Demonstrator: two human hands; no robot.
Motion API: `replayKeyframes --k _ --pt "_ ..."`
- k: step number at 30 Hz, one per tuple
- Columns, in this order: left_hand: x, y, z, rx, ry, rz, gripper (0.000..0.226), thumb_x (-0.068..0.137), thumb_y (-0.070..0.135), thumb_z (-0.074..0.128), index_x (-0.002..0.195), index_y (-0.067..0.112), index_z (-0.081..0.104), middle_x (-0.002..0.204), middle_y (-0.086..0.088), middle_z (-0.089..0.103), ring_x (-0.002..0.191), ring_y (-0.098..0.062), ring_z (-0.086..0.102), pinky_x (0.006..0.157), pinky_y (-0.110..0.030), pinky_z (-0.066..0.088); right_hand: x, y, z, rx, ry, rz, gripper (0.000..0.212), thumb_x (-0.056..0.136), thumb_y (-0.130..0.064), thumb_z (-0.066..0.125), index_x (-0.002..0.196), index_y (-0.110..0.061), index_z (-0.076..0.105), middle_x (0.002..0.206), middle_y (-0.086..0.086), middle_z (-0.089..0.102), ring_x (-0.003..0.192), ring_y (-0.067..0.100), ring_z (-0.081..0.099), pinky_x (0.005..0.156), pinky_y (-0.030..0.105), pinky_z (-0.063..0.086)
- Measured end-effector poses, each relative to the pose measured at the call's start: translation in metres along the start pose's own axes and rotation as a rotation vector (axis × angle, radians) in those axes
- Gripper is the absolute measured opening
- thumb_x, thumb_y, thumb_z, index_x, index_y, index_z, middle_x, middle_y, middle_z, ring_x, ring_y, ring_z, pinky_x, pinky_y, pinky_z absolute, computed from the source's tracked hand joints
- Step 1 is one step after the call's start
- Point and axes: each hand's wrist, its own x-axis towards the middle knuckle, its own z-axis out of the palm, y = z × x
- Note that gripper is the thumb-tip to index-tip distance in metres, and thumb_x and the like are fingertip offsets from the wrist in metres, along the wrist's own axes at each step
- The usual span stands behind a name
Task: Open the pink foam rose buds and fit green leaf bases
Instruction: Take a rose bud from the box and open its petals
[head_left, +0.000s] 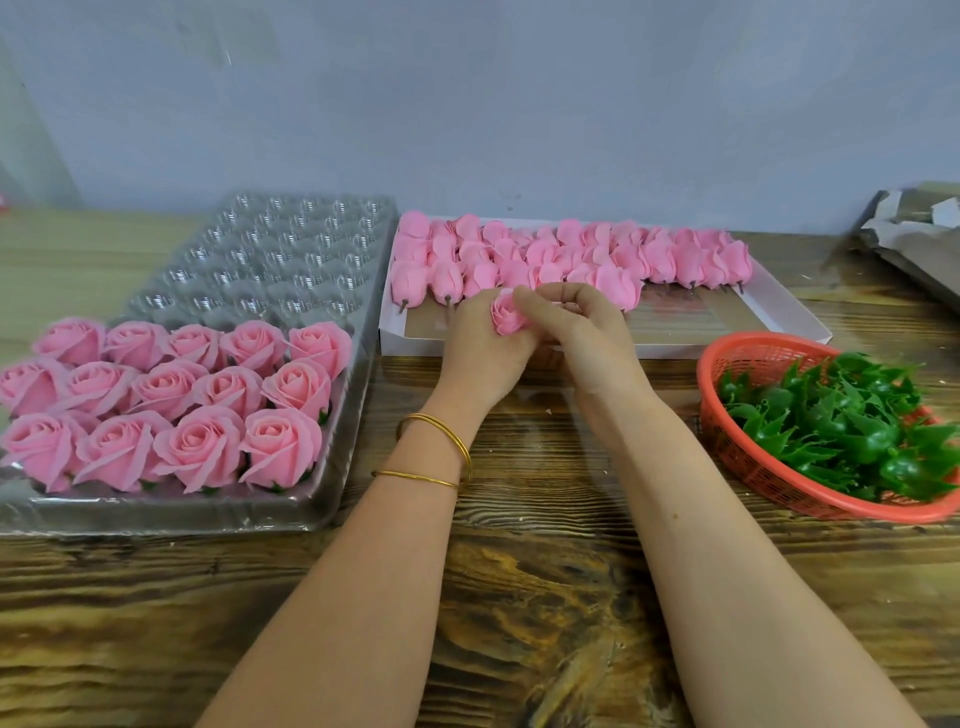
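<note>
Pink foam rose bud (506, 313) | left hand (478, 348), right hand (582, 338): fingers curled, gripping it | risk: foam tears if overspread

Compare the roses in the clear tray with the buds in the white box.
The tray roses are spread open; the box buds are closed tight. The tray roses sit face up in the clear tray; the box buds lie sideways in the white box. The tray roses show green leaf bases; the box buds show bare dark stubs. Both are pink foam.
</note>
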Motion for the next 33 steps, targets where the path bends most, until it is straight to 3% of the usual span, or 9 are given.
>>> replayKeyframes --k 2,4,7,10,16,19,24,27,33 --pt "0.002 -0.001 -0.001 -0.047 0.059 -0.019 0.026 0.086 0.017 0.070 0.065 0.008 0.057 0.058 -0.003 0.056 0.055 -0.015 0.051 0.053 -0.028 0.046 0.002 -0.002 -0.002 0.081 -0.013 0.002 0.033 0.068 -0.029 0.067 0.096 -0.014 0.063 0.085 0.002 0.068 0.079 0.015 0.066 0.068 0.034 0.051" --pt "0.002 0.000 -0.001 -0.124 0.131 -0.061 0.028 0.084 0.014 0.071 0.063 0.012 0.053 0.055 0.002 0.051 0.052 -0.009 0.047 0.049 -0.022 0.043 0.002 -0.003 -0.003 0.069 -0.038 -0.012 0.032 0.060 -0.014 0.061 0.092 -0.013 0.063 0.071 -0.002 0.067 0.070 0.012 0.064 0.067 0.031 0.050" --pt "-0.001 0.005 0.000 -0.329 0.144 -0.135 0.030 0.085 0.003 0.068 0.060 0.015 0.056 0.048 0.010 0.059 0.045 0.000 0.057 0.043 -0.015 0.045 -0.003 0.002 0.001 -0.070 -0.110 -0.096 0.042 0.051 0.001 0.062 0.090 -0.013 0.059 0.075 -0.001 0.064 0.064 0.003 0.063 0.061 0.023 0.052" --pt "-0.002 0.008 0.002 -0.422 0.148 -0.190 0.027 0.084 0.005 0.070 0.060 0.018 0.065 0.054 0.004 0.067 0.052 -0.006 0.066 0.046 -0.018 0.049 -0.005 0.008 0.005 -0.159 -0.142 -0.186 0.051 0.061 0.017 0.074 0.096 -0.014 0.056 0.081 -0.003 0.061 0.069 0.002 0.061 0.066 0.022 0.052" --pt "0.000 0.007 0.001 -0.440 0.120 -0.247 0.004 0.082 0.009 0.073 0.084 0.011 0.070 0.067 0.004 0.073 0.067 -0.009 0.071 0.054 -0.020 0.053 -0.007 0.009 0.007 -0.235 -0.069 -0.300 0.055 0.073 0.010 0.073 0.106 -0.027 0.049 0.092 -0.003 0.058 0.067 -0.007 0.056 0.068 0.015 0.049" --pt "0.000 0.006 -0.001 -0.437 0.076 -0.242 0.005 0.082 0.008 0.074 0.083 0.012 0.071 0.069 0.002 0.073 0.071 -0.011 0.072 0.058 -0.020 0.053 -0.007 0.006 0.005 -0.237 -0.063 -0.306 0.052 0.075 0.009 0.072 0.111 -0.021 0.048 0.092 -0.004 0.059 0.069 -0.009 0.057 0.069 0.013 0.049" --pt "0.001 0.005 -0.006 -0.456 0.040 -0.280 0.005 0.080 0.010 0.077 0.082 0.010 0.072 0.079 -0.006 0.074 0.082 -0.019 0.072 0.069 -0.030 0.059 -0.007 0.003 0.002 -0.195 -0.138 -0.238 0.055 0.078 0.012 0.071 0.123 -0.010 0.047 0.105 0.010 0.060 0.086 0.013 0.057 0.077 0.019 0.052" --pt "0.002 0.006 -0.007 -0.435 0.012 -0.278 0.005 0.080 0.009 0.076 0.083 0.011 0.072 0.080 -0.006 0.073 0.083 -0.020 0.072 0.079 -0.034 0.059 -0.008 0.002 0.003 -0.190 -0.189 -0.225 0.057 0.083 0.014 0.065 0.133 0.000 0.043 0.108 0.010 0.060 0.090 0.014 0.057 0.079 0.017 0.052" --pt "0.004 0.005 -0.007 -0.464 0.016 -0.280 0.009 0.084 0.008 0.072 0.076 0.012 0.071 0.071 -0.003 0.071 0.074 -0.017 0.068 0.073 -0.033 0.057 -0.009 -0.001 0.004 -0.203 -0.213 -0.229 0.045 0.080 0.020 0.058 0.123 0.007 0.052 0.102 0.018 0.062 0.089 0.017 0.058 0.082 0.027 0.051"
